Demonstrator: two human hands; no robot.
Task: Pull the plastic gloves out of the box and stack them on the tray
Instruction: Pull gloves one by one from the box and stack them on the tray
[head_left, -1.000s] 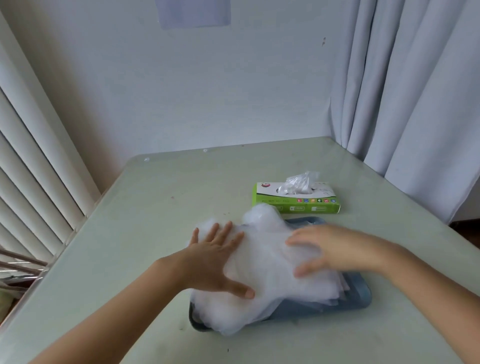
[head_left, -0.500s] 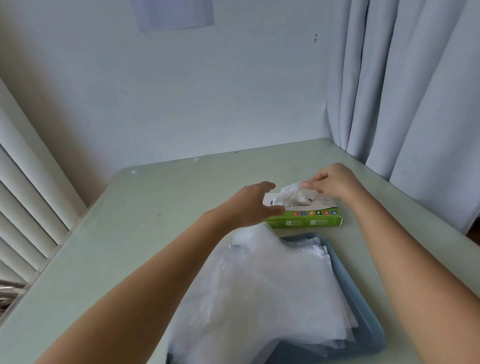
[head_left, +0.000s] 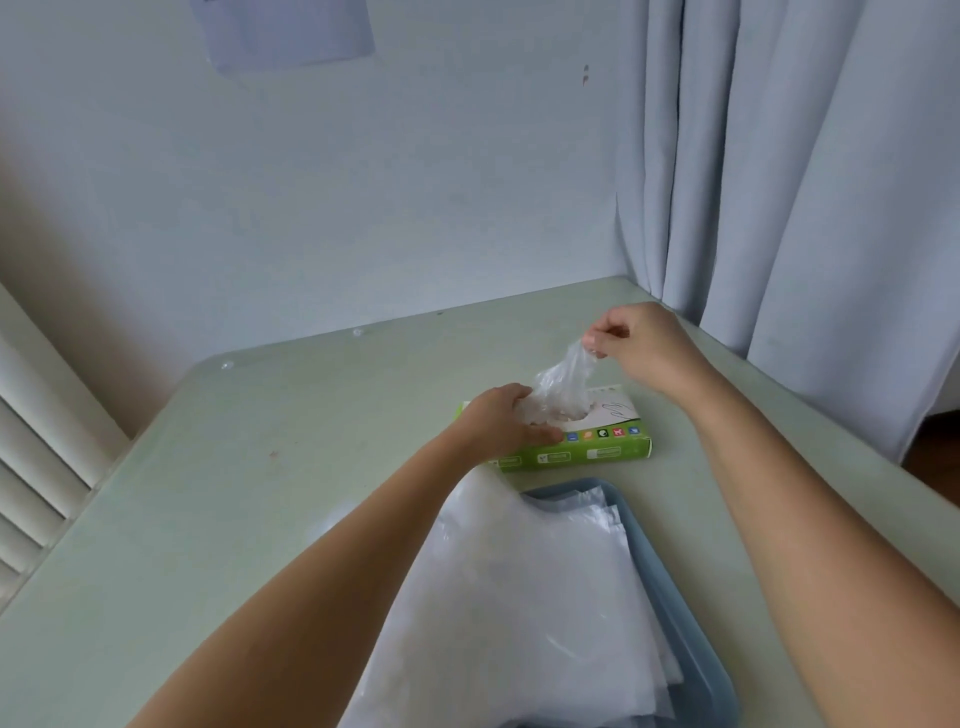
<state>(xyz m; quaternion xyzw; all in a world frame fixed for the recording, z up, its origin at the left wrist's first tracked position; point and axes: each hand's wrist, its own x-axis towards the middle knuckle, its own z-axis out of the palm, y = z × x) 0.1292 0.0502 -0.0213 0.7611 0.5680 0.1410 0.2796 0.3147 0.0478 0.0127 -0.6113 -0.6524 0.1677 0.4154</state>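
Both hands work at the green box, with one plastic glove half drawn out.

Right hand (head_left: 644, 348) pinches the crumpled tip of a clear plastic glove (head_left: 563, 384), lifted above the box (head_left: 597, 449) while the glove's lower part sits in the top slot; its forearm reaches in from the right. Left hand (head_left: 498, 421) grips the box's left end, thumb on the front face, on the worktop (head_left: 260, 493). Just nearer, a blue tray (head_left: 691, 623) carries a loose stack of gloves (head_left: 519, 597) spilling over its left rim.

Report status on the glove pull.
Right hand pinches glove, partly out of box. Left hand grips box. Stack lies on tray. Nothing blocking.
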